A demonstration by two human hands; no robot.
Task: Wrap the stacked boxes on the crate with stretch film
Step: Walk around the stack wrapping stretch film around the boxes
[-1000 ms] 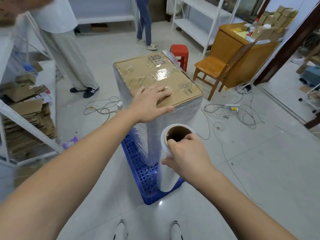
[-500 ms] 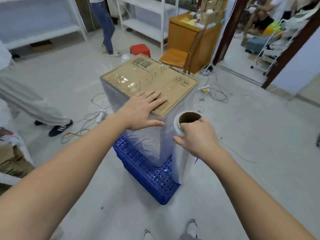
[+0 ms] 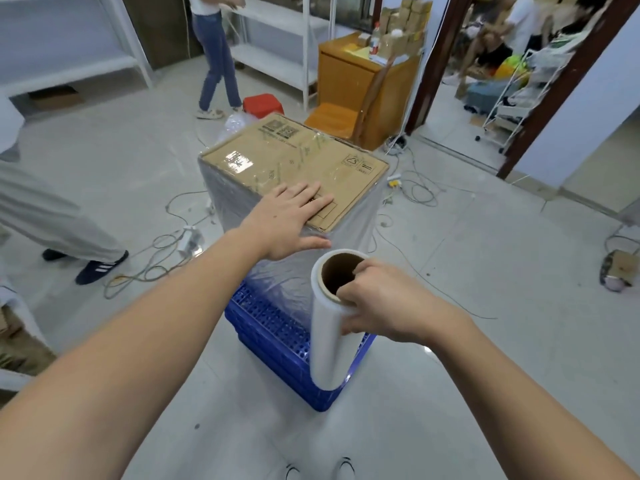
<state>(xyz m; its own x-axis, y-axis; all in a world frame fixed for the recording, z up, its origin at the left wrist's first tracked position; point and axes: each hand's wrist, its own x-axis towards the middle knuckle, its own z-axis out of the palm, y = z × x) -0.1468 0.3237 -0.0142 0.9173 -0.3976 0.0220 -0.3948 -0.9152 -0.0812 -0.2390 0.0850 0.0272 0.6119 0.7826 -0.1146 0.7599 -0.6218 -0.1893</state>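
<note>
Wrapping in progress: the stacked boxes [image 3: 294,168] stand on a blue crate [image 3: 277,337] in the middle of the floor, their sides already sheathed in stretch film [image 3: 356,230] from the top edge downward. The left hand [image 3: 287,220] lies flat on the near corner of the cardboard top, fingers straight, thumb over the edge, steadying the stack. The right hand [image 3: 377,306] grips the upper end of the film roll [image 3: 332,327], thumb hooked into the cardboard core and fingers curled round the outside; the roll hangs upright just beside the near corner of the crate.

Handling, as judged: the roll looks fairly full and therefore moderately heavy, with a slick outer surface, so the stiff core gives the surest purchase. The film itself is thin, soft and clinging; it likely stretches under tension and may tear or bunch if pulled unevenly. The stack appears rigid but tall for its base, so it probably wants a bracing hand on top.
</note>
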